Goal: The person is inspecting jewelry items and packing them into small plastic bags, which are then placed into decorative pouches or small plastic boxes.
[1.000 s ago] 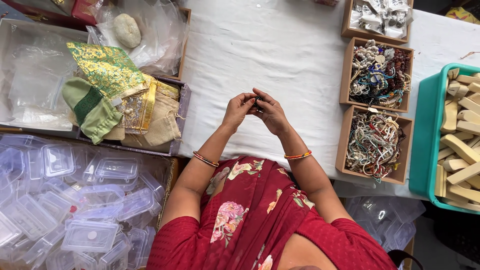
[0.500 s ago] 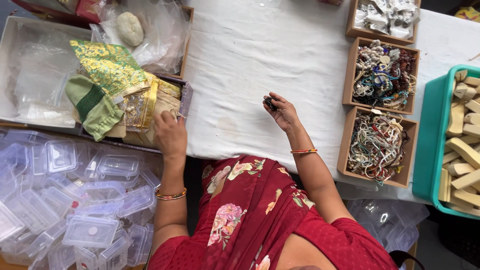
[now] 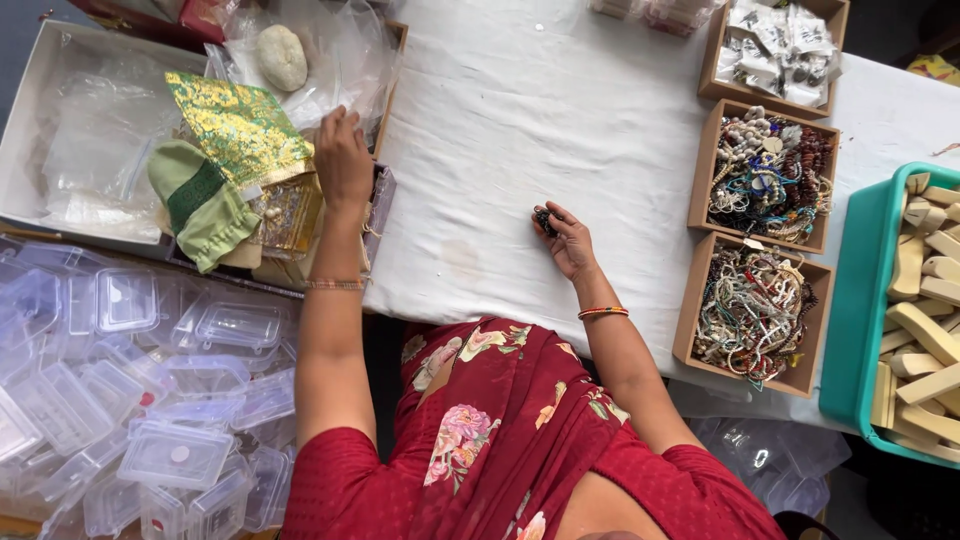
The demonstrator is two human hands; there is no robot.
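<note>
My right hand (image 3: 568, 240) rests on the white tablecloth (image 3: 520, 120), its fingers closed around a small dark beaded piece (image 3: 545, 221). My left hand (image 3: 343, 160) is stretched out to the left. It lies on a pile of gold and green fabric pouches (image 3: 240, 130) in a box, fingers bent down onto them. Whether it grips one I cannot tell. A green pouch (image 3: 198, 200) lies left of that hand.
Two brown boxes of beaded bracelets (image 3: 762, 170) (image 3: 752, 310) stand at the right, with a box of small packets (image 3: 775, 45) above them. A teal tray of wooden pieces (image 3: 925, 300) sits far right. Several clear plastic boxes (image 3: 130, 380) lie lower left.
My hands were together at the table's middle. The left hand has since reached left onto the pouches, and the right hand has sunk to the cloth with the dark piece.
</note>
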